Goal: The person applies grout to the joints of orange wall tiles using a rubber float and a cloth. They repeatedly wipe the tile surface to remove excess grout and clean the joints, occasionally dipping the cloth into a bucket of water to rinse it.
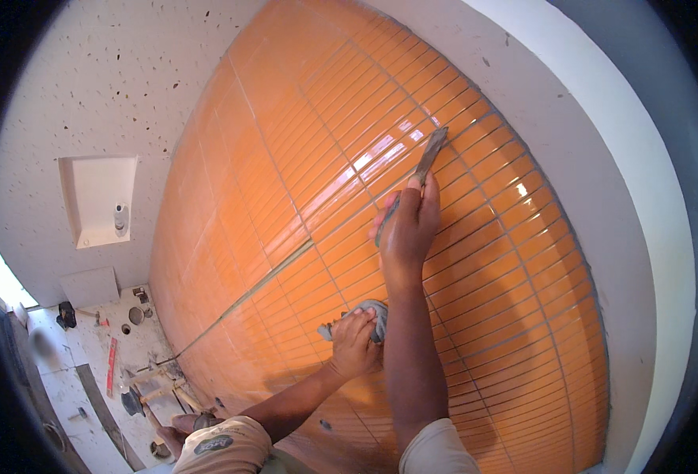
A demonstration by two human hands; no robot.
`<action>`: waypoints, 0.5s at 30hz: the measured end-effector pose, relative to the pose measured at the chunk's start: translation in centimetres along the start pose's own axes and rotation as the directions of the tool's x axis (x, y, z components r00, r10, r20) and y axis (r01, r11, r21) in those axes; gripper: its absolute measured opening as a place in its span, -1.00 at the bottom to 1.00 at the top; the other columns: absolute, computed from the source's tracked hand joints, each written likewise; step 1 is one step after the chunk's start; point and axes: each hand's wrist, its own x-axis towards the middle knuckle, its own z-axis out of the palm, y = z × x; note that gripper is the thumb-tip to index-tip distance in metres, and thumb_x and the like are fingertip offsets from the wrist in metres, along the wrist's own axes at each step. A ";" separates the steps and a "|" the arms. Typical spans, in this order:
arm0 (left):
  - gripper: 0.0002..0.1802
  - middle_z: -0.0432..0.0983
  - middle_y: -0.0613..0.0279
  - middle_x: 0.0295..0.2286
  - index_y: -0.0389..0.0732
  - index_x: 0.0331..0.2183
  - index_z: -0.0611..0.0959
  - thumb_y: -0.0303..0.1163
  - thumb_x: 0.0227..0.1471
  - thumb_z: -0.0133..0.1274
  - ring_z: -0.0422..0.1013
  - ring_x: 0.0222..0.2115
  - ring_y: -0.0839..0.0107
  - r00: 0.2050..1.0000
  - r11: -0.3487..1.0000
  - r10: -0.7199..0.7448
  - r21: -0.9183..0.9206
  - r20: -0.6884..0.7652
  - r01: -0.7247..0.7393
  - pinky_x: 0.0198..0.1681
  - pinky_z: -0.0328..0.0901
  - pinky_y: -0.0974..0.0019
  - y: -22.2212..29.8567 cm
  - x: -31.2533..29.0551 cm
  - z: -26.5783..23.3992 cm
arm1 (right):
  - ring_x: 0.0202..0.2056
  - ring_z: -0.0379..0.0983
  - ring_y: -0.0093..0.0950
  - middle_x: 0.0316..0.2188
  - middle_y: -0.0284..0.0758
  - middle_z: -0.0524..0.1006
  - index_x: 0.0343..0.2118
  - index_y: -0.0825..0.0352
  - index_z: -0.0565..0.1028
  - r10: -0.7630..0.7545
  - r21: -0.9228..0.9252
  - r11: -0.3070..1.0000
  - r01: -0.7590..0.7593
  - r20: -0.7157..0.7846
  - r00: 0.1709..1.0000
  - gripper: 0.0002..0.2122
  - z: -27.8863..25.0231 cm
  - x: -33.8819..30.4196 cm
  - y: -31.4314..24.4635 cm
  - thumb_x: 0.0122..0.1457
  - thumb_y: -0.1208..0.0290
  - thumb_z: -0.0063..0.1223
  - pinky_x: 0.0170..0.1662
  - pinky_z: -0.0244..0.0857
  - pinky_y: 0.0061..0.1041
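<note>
My right hand (409,225) is wrapped around a narrow, grout-smeared putty knife (434,148). The knife's tip points up and meets the joints of the orange tiled wall (412,308). Part of its grey-green handle shows below my fingers. Lower and to the left, my left hand (355,347) presses a bunched grey rag (374,310) against the tiles. Grey grout lines run between the long, thin, glossy tiles, and light reflects off them near the knife.
A recessed niche (100,201) in the speckled white wall holds a clear bottle (121,219). On the floor lie a red spirit level (112,367), a round metal container (136,316) and several tools. A pale strip (266,278) runs along the tiles. A pale band borders the right side.
</note>
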 end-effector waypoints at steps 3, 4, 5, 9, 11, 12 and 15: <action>-0.46 0.40 0.18 -0.01 -0.20 -0.15 0.54 -0.50 -0.33 0.15 0.30 0.00 0.11 1.000 1.000 -0.021 -0.017 -0.003 0.021 0.02 0.16 0.06 0.6 0.8 -0.6 | -0.71 0.23 -0.64 -0.59 -0.41 0.30 -0.01 0.32 0.29 0.031 -0.006 1.000 -0.031 -0.019 0.999 -0.71 0.6 0.0 -0.7 0.31 0.31 -0.35 -0.74 0.18 -0.61; -0.47 0.40 0.18 -0.02 -0.20 -0.15 0.54 -0.50 -0.34 0.15 0.31 0.00 0.11 0.998 0.999 -0.042 -0.015 0.038 0.043 0.01 0.16 0.06 0.4 0.4 -0.3 | -0.72 0.23 -0.63 -0.60 -0.41 0.30 0.00 0.31 0.30 0.049 -0.008 0.999 -0.049 -0.023 0.999 -0.70 0.8 -0.1 -1.0 0.34 0.27 -0.34 -0.74 0.19 -0.60; -0.47 0.41 0.18 -0.02 -0.20 -0.16 0.54 -0.50 -0.34 0.16 0.31 0.00 0.12 0.995 0.998 -0.063 -0.012 0.079 0.064 0.00 0.17 0.06 -0.1 -0.1 0.1 | -0.72 0.23 -0.63 -0.60 -0.41 0.30 0.00 0.31 0.29 0.054 -0.006 0.999 -0.054 -0.006 0.999 -0.70 0.7 0.0 -0.9 0.34 0.26 -0.33 -0.74 0.19 -0.60; -0.50 0.44 0.18 -0.05 -0.20 -0.19 0.56 -0.51 -0.34 0.19 0.34 -0.03 0.10 0.999 0.998 -0.028 -0.050 -0.023 0.027 -0.03 0.19 0.07 0.3 0.8 -0.2 | -0.72 0.25 -0.63 -0.61 -0.41 0.31 -0.02 0.31 0.30 0.201 0.016 0.979 -0.204 0.108 0.973 -0.69 -0.6 -1.4 -0.3 0.35 0.20 -0.27 -0.74 0.19 -0.61; -0.53 0.45 0.17 -0.06 -0.21 -0.22 0.57 -0.52 -0.34 0.19 0.35 -0.04 0.09 0.998 0.999 -0.038 -0.040 -0.043 0.037 -0.03 0.19 0.06 0.3 0.6 0.0 | -0.73 0.25 -0.63 -0.61 -0.40 0.31 -0.04 0.31 0.30 0.251 -0.023 0.968 -0.251 0.151 0.956 -0.69 -1.2 -3.6 -0.1 0.35 0.17 -0.25 -0.75 0.19 -0.61; -0.54 0.45 0.16 -0.07 -0.21 -0.23 0.57 -0.53 -0.34 0.19 0.36 -0.05 0.09 0.998 0.999 -0.039 -0.036 -0.054 0.037 -0.04 0.19 0.06 0.1 0.7 0.1 | -0.74 0.25 -0.63 -0.61 -0.40 0.32 -0.06 0.31 0.30 0.237 -0.063 0.971 -0.230 0.150 0.960 -0.69 -1.3 -4.6 -0.1 0.35 0.16 -0.24 -0.75 0.19 -0.61; -0.57 0.46 0.14 -0.10 -0.23 -0.26 0.58 -0.55 -0.34 0.17 0.37 -0.07 0.08 0.997 0.998 -0.068 -0.019 -0.026 0.068 -0.04 0.20 0.07 1.0 1.4 -0.3 | -0.76 0.22 -0.64 -0.63 -0.42 0.29 0.00 0.32 0.29 0.143 -0.052 0.989 -0.138 0.091 0.986 -0.69 -1.6 -3.8 -0.6 0.36 0.21 -0.30 -0.77 0.17 -0.59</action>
